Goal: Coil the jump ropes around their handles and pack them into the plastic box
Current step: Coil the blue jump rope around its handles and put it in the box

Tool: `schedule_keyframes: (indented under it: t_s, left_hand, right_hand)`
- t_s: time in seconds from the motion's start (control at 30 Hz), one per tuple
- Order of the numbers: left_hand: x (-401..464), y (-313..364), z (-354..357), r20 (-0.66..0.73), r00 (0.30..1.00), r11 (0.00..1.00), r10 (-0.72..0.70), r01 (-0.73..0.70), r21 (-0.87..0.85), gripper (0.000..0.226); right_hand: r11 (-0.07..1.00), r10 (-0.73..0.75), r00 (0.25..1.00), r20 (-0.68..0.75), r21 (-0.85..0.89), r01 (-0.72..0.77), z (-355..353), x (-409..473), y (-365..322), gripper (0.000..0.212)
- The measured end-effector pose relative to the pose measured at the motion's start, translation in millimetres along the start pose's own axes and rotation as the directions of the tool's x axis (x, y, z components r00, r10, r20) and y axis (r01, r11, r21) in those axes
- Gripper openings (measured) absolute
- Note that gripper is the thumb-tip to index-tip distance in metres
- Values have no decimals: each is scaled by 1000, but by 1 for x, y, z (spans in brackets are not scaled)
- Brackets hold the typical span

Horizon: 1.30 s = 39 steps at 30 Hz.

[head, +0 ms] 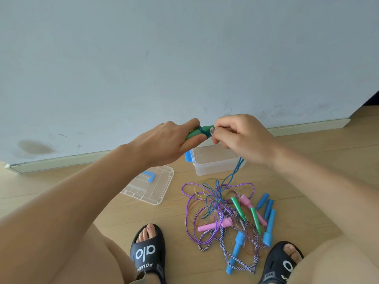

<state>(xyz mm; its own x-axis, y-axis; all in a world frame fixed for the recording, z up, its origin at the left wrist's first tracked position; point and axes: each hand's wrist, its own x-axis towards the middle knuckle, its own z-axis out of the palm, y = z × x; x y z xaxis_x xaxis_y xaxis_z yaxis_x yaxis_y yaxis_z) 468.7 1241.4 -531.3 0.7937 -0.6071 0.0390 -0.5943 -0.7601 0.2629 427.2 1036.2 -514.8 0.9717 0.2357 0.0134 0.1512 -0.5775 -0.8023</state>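
Both hands up on the green handles, blue cord trailing down.

Left hand (168,140) grips the green handles (200,131), mostly hidden in its fist; right hand (240,136) pinches the blue cord (235,171) at their tip. The plastic box (215,163) sits half-hidden behind both hands, beside the tangled rope pile (225,212) on the floor.

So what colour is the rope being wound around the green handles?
Blue. The rope hangs from the right hand down to the pile; the head view shows it.
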Motion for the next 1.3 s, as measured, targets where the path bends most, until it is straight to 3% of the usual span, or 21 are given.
schedule_keyframes:
  t_s: [0.17, 0.27, 0.47, 0.67, 0.8, 0.93, 1.1, 1.23, 1.3]
  left_hand:
    - [-2, 3, 6, 63, 997, 994, 39, -45, 102, 33]
    - [-3, 4, 10, 85, 992, 983, 89, -101, 152, 31]
    - [-3, 6, 8, -15, 970, 950, 243, -235, 204, 46]
    - [-8, 19, 2, -144, 921, 930, 362, -346, 125, 37]
    - [-9, 23, 3, -167, 949, 960, 268, -278, -40, 17]
    - [-5, 12, 0, -227, 966, 972, 127, -167, -167, 17]
    - [3, -5, 8, -150, 986, 985, -71, 45, -169, 22]
    - [9, -27, 8, -84, 951, 955, -296, 296, -16, 25]
    - [9, -30, 12, -4, 966, 956, -260, 258, 140, 26]
  right_hand:
    - [998, -39, 994, 102, -39, 44, -4, -3, 0, 30]
    - [994, -83, 993, 84, -57, 88, -9, 1, -1, 34]
    - [997, -58, 995, 83, 49, 54, -9, 14, 8, 46]
    - [978, -46, 990, 131, 206, 18, -3, 26, 13, 51]
    - [885, 43, 994, 104, 457, -86, 20, 27, 15, 50]
    - [881, 212, 977, -3, 433, -190, 34, 25, 14, 47]
    - [947, 252, 961, -111, 232, -221, 52, 18, 22, 47]
    - [993, 81, 996, -26, -80, -82, 59, -1, 12, 41]
    - [980, -16, 1000, -13, -198, 13, 60, -4, 6, 38]
